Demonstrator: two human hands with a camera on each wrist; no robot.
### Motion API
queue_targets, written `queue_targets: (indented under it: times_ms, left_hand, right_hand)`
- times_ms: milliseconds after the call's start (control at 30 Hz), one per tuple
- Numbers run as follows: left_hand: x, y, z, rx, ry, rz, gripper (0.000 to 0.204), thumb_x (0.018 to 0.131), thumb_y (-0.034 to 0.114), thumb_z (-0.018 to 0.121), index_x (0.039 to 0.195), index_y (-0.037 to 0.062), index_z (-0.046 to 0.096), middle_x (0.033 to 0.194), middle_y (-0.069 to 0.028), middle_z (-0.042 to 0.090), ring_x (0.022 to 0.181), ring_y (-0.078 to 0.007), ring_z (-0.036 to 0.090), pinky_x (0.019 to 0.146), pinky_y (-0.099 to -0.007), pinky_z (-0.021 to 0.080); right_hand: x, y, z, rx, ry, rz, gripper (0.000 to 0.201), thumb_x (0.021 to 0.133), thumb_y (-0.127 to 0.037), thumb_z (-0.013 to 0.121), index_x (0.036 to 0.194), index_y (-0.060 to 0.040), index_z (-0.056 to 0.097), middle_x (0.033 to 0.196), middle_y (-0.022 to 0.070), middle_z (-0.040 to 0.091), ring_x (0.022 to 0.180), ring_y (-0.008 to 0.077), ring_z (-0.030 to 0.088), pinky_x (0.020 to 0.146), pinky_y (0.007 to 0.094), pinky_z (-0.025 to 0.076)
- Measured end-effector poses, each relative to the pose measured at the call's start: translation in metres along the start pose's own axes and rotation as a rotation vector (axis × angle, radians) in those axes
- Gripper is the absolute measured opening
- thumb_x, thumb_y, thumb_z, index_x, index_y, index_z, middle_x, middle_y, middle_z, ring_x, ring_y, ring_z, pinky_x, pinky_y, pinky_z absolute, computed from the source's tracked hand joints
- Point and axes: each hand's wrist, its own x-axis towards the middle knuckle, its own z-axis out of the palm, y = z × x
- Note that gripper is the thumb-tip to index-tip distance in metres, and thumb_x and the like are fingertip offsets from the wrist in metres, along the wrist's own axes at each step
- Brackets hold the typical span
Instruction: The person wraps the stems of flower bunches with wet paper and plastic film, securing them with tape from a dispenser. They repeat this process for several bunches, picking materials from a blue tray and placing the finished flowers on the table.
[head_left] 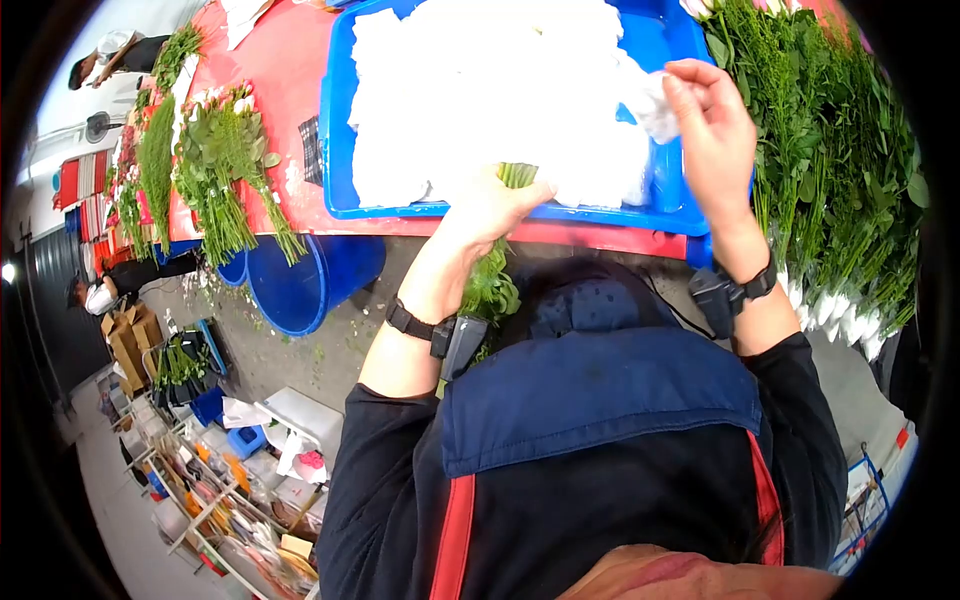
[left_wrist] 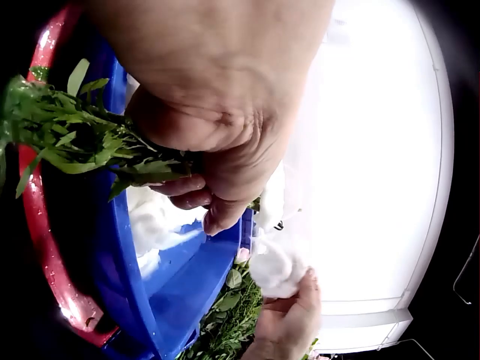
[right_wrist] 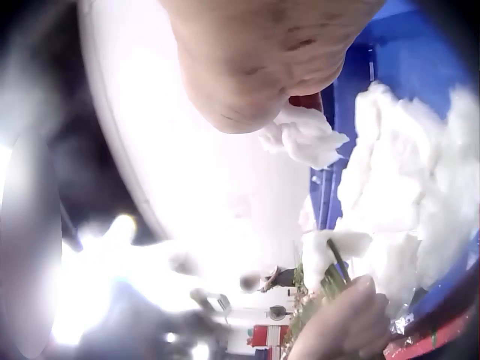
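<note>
My left hand (head_left: 497, 208) grips a bunch of green stems (head_left: 492, 282) at the near rim of a blue tray (head_left: 340, 150) piled with white wet cotton (head_left: 490, 90). The stem ends (head_left: 517, 175) poke up past my fingers onto the cotton, while the leafy part hangs below the table edge. In the left wrist view my fingers (left_wrist: 196, 196) curl round the green stems (left_wrist: 75, 142). My right hand (head_left: 712, 130) is raised over the tray's right side and pinches a small wad of white cotton (head_left: 655, 108); the right wrist view shows that cotton wad (right_wrist: 304, 136) under my palm.
The tray lies on a red table (head_left: 285, 80). Bundled greenery and flowers (head_left: 840, 170) are stacked at the right, more bunches (head_left: 215, 160) lie at the left. A blue bucket (head_left: 295, 285) stands under the table. Boxes and crates (head_left: 200, 420) crowd the floor at lower left.
</note>
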Motion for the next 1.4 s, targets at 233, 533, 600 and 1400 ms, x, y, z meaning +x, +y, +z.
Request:
queue_targets:
  times_ms: [233, 533, 600, 1400]
  left_hand:
    - [0.000, -0.011, 0.006, -0.067, 0.063, 0.106, 0.015, 0.081, 0.016, 0.072, 0.081, 0.0063, 0.061, 0.062, 0.0039, 0.051, 0.049, -0.0057, 0.042, 0.041, -0.0234, 0.032]
    - [-0.008, -0.012, 0.008, -0.453, -0.037, 0.063, 0.035, 0.097, 0.036, 0.045, 0.100, 0.0036, 0.058, 0.069, -0.0064, 0.062, 0.052, -0.0130, 0.055, 0.047, -0.0245, 0.044]
    - [-0.007, -0.018, 0.012, -0.430, 0.010, 0.040, 0.040, 0.100, 0.040, 0.040, 0.098, 0.0039, 0.057, 0.069, -0.0079, 0.062, 0.049, -0.0139, 0.054, 0.044, -0.0241, 0.043]
    - [-0.015, -0.002, -0.052, -0.200, 0.142, 0.247, 0.028, 0.090, 0.029, 0.062, 0.097, 0.0017, 0.065, 0.082, -0.0077, 0.068, 0.055, -0.0081, 0.052, 0.049, -0.0211, 0.042]
  right_hand:
    - [-0.041, 0.009, 0.048, -0.177, -0.318, -0.282, 0.036, 0.081, -0.011, 0.069, 0.115, -0.0049, 0.061, 0.100, 0.0134, 0.066, 0.089, 0.0249, 0.064, 0.079, 0.0334, 0.051]
    - [-0.048, 0.038, 0.064, 0.590, -0.524, 0.508, 0.042, 0.087, -0.019, 0.067, 0.124, -0.0047, 0.052, 0.097, 0.0044, 0.062, 0.079, 0.0083, 0.058, 0.060, 0.0220, 0.047]
    - [-0.055, 0.033, 0.074, 0.758, -0.472, 0.523, 0.035, 0.088, -0.019, 0.066, 0.118, -0.0037, 0.057, 0.091, 0.0036, 0.063, 0.073, 0.0068, 0.057, 0.053, 0.0215, 0.045]
    - [-0.029, 0.037, 0.112, 0.485, -0.380, 0.341, 0.046, 0.090, -0.030, 0.064, 0.120, 0.0046, 0.057, 0.102, 0.0095, 0.065, 0.087, 0.0183, 0.063, 0.068, 0.0293, 0.052]
